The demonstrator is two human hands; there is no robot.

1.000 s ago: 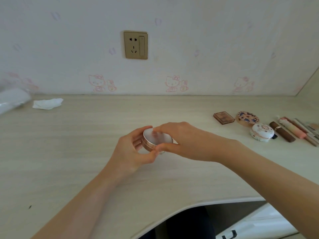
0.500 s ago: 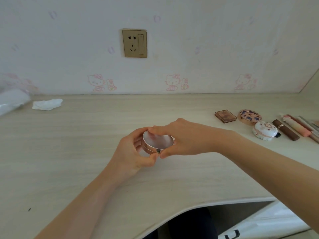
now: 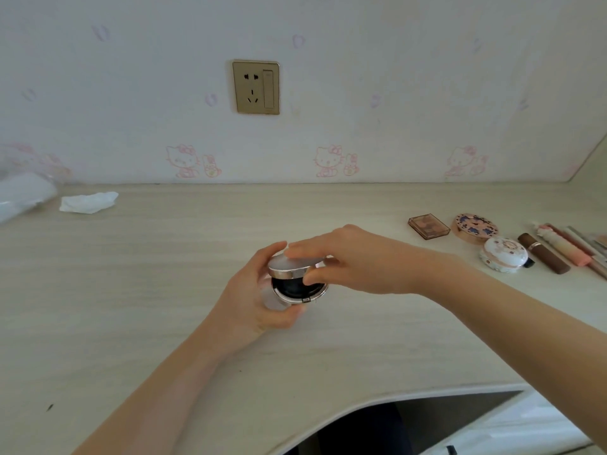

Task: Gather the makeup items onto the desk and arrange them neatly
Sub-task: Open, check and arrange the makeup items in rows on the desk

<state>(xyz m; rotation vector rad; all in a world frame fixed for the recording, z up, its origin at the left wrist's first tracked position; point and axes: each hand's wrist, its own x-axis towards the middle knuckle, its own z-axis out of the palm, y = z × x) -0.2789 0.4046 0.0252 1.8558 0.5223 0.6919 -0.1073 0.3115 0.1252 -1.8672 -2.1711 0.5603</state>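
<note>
A round rose-gold compact [image 3: 297, 280] is held above the middle of the desk [image 3: 164, 290]. My left hand [image 3: 253, 300] grips its base from the left and below. My right hand [image 3: 354, 257] pinches the lid, thumb under its rim and fingers on top, and the lid stands slightly raised, showing a dark inside. At the right of the desk lie a brown square palette [image 3: 428, 225], a round patterned compact [image 3: 476, 227], a white floral compact [image 3: 504, 254], a brown lipstick tube [image 3: 543, 252] and several pink and slim sticks [image 3: 568, 246].
A crumpled white tissue [image 3: 88, 201] and a clear plastic bag [image 3: 23, 195] lie at the far left by the wall. A gold wall socket [image 3: 256, 87] sits above the desk. The desk's front edge [image 3: 377, 402] curves inward near me, with a white drawer unit [image 3: 525, 428] below right.
The compact's lid was closed in the earlier frames; now my right hand has lifted it a little, showing the dark interior. Both hands stay in about the same spot.
</note>
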